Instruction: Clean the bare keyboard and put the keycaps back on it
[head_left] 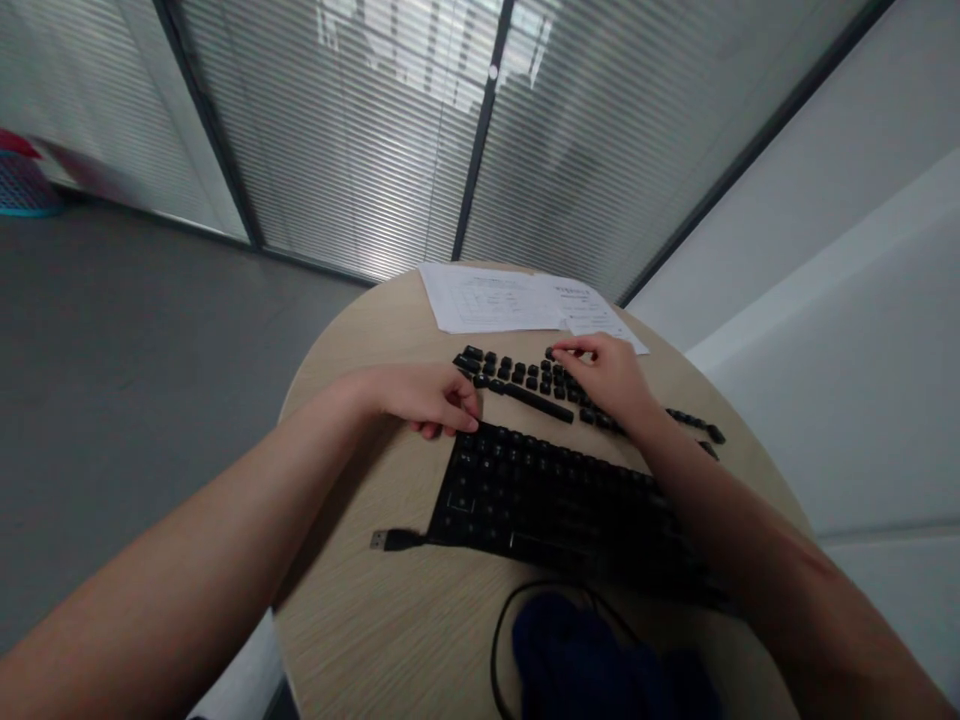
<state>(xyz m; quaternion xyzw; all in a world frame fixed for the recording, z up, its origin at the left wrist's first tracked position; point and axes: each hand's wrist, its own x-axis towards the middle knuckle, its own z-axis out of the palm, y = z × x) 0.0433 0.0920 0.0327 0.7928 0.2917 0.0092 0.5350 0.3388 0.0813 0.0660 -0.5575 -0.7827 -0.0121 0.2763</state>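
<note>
A black keyboard lies on the round wooden table, its lower right part dark and partly covered by my right forearm. At its far left corner my left hand is curled, thumb and fingertips closed on the edge. Behind the keyboard lie several loose black keycaps in rough rows, including a long spacebar. Over these rows my right hand pinches a small black keycap between thumb and fingertip. Some loose keycaps are hidden under my right hand and wrist.
Printed paper sheets lie at the table's far edge. A USB plug sticks out left of the keyboard. Near me are a looped black cable and dark blue cloth. A blue basket stands on the floor, far left.
</note>
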